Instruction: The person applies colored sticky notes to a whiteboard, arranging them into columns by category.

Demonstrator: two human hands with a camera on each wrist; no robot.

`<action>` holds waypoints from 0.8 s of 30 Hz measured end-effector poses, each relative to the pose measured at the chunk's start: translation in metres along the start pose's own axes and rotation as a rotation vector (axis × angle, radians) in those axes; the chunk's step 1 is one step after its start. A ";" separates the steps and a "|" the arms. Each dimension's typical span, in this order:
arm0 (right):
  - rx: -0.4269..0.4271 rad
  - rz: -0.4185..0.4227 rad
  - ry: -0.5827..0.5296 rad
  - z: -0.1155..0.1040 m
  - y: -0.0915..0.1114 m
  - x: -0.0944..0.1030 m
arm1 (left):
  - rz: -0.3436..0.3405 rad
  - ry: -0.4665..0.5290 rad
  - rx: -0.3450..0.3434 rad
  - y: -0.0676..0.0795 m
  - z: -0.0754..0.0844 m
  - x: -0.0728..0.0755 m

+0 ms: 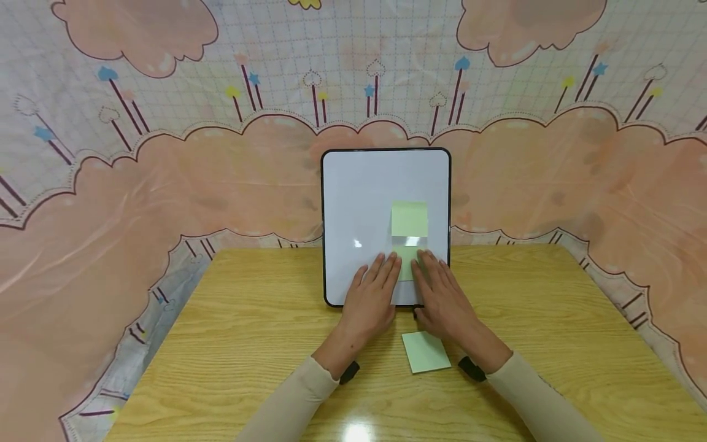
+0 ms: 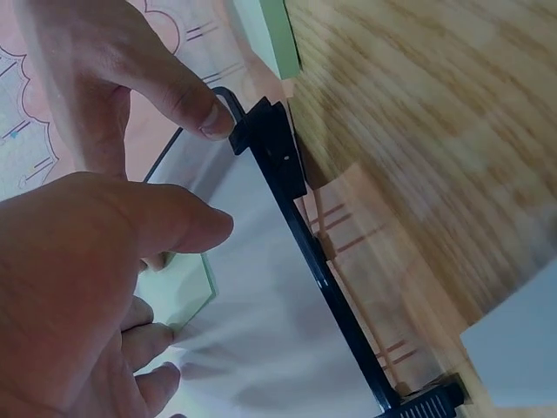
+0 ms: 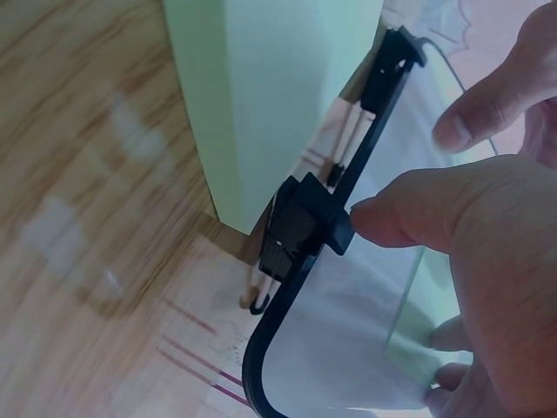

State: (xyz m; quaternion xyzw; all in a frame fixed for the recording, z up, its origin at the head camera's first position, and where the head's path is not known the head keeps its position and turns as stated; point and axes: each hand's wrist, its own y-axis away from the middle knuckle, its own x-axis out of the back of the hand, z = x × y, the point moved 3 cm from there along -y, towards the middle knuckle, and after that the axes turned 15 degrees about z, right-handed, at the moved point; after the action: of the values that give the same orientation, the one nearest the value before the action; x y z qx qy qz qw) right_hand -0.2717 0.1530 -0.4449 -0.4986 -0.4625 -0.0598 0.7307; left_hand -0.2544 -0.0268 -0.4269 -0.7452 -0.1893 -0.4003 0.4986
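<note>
A small whiteboard [image 1: 359,196] with a black frame stands upright on the table. On its right half, a pale green sticky note [image 1: 409,218] is above a second green sticky note [image 1: 407,267]. My left hand [image 1: 369,301] lies against the lower board, straight fingertips at the lower note's left edge. From the other side, my right hand [image 1: 444,301] rests its extended fingers at that note's right edge. In the right wrist view, the right thumb [image 3: 400,213] touches a black clip [image 3: 305,222] on the bottom frame. Neither hand grips anything.
A pad of green sticky notes [image 1: 426,355] lies on the wooden table [image 1: 248,368], just in front of the board below the right hand. Black supports [image 2: 431,401] sit along the frame's bottom edge. Patterned cloth [image 1: 248,178] hangs behind and around the table.
</note>
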 end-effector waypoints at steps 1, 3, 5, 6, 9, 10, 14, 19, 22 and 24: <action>0.001 0.001 0.001 0.000 0.000 0.000 | -0.002 0.004 0.000 0.001 0.000 0.000; 0.004 0.004 0.003 -0.001 0.000 0.001 | -0.006 0.018 0.001 0.002 0.000 0.000; 0.004 0.003 0.004 -0.002 0.001 0.002 | -0.014 0.037 0.007 0.003 0.000 0.000; 0.004 0.002 0.004 -0.003 0.001 0.002 | -0.020 0.046 0.009 0.003 0.000 -0.001; 0.010 0.003 0.008 -0.005 0.001 0.003 | -0.035 0.071 0.016 0.005 0.001 -0.001; 0.013 0.005 0.009 -0.005 0.001 0.004 | -0.040 0.075 0.016 0.005 0.001 -0.002; 0.027 0.018 0.011 -0.008 0.001 0.004 | -0.036 0.081 0.013 0.008 0.001 -0.001; 0.035 0.007 0.019 -0.010 0.004 0.005 | -0.029 0.063 -0.003 0.014 0.000 0.001; 0.041 0.013 0.012 -0.010 0.008 0.006 | -0.018 0.066 -0.009 0.019 -0.003 0.005; 0.045 0.027 0.001 -0.009 0.011 0.007 | -0.014 0.088 -0.007 0.022 -0.005 0.007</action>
State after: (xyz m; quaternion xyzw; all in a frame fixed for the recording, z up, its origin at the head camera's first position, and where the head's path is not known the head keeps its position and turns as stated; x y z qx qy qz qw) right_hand -0.2564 0.1534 -0.4479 -0.4884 -0.4566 -0.0397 0.7426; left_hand -0.2370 -0.0420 -0.4333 -0.7274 -0.1708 -0.4367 0.5010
